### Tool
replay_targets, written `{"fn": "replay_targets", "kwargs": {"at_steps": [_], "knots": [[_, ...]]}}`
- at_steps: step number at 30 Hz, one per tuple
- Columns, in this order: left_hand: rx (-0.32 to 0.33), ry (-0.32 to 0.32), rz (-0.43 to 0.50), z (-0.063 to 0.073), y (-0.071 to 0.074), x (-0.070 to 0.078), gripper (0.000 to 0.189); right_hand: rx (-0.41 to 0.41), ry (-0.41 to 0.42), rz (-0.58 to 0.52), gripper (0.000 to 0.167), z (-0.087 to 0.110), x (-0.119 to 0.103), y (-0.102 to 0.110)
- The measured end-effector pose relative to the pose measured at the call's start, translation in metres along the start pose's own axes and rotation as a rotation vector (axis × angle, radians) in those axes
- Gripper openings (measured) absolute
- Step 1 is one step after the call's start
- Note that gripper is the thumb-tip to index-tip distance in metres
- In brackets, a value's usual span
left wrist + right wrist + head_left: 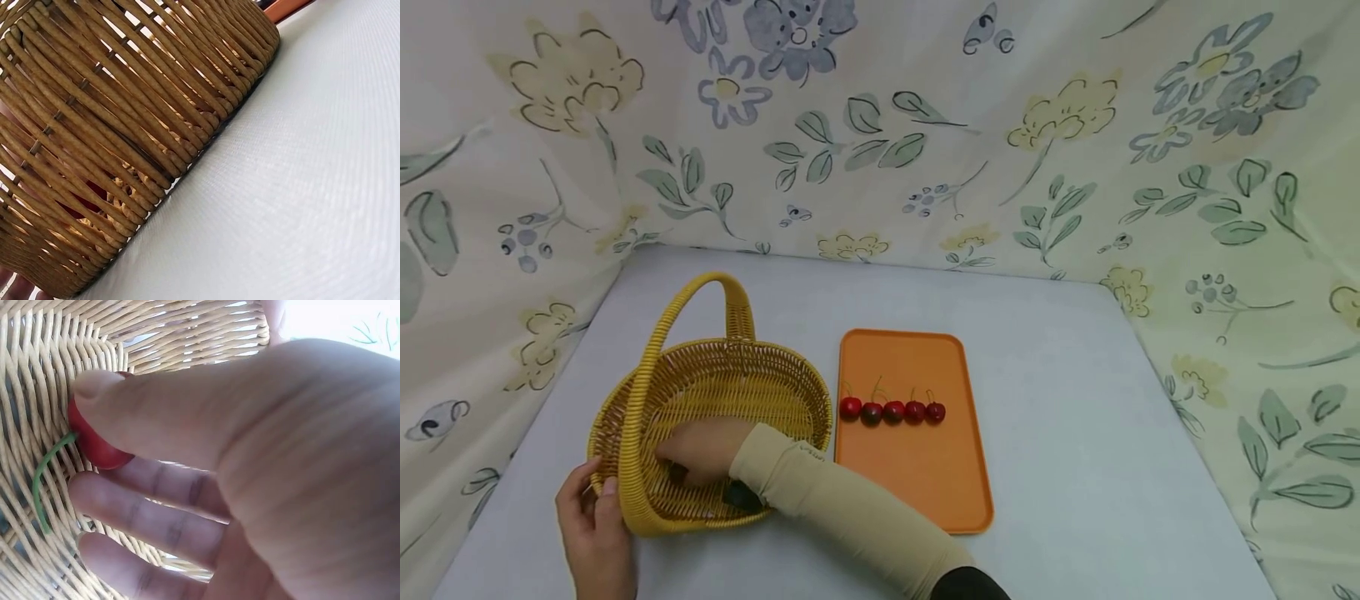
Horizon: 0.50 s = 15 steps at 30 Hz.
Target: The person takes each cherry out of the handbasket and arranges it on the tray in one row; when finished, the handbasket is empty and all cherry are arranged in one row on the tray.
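A yellow wicker basket (808, 379) with a tall hoop handle stands at the left of the table. My left hand (597, 533) grips its near left side, thumb and fingers at the rim. Down inside the basket is my right hand (707, 450), reaching across from the right. In the right wrist view the thumb and fingers pinch a red cherry (103, 450) with a green stem, close to the woven wall. Through the weave in the left wrist view, a patch of dark red shows.
Right of the basket lies an orange tray (917, 483), with several dark red cherries (892, 412) in a row across it, stems upward. The table (1060, 433) has a white cover, and floral cloth (880, 167) hangs behind and at the sides. The basket handle arches above the right hand.
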<state>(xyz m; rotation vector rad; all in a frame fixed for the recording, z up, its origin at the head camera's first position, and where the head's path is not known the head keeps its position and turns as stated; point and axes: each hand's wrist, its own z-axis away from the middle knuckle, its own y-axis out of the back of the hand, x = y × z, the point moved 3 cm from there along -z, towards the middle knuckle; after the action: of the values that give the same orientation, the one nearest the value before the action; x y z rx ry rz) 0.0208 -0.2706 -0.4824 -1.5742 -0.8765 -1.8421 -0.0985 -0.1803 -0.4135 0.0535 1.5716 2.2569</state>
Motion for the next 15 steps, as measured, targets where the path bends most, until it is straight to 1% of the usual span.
{"fn": "replay_targets", "kwargs": {"at_steps": [6, 10, 15], "knots": [[0.008, 0.000, 0.006, -0.0006, 0.0009, -0.0018, 0.037, 0.013, -0.049, 0.016, 0.017, 0.0007, -0.0013, 0.0015], [0.000, 0.005, -0.013, -0.0005, 0.0005, -0.0009, 0.038, 0.034, -0.093, 0.001, 0.020, 0.0015, -0.0006, 0.0032], [-0.003, 0.000, -0.006, -0.0005, 0.0000, 0.0006, 0.038, 0.044, -0.102, -0.012, 0.022, 0.0002, 0.0018, 0.0038]]}}
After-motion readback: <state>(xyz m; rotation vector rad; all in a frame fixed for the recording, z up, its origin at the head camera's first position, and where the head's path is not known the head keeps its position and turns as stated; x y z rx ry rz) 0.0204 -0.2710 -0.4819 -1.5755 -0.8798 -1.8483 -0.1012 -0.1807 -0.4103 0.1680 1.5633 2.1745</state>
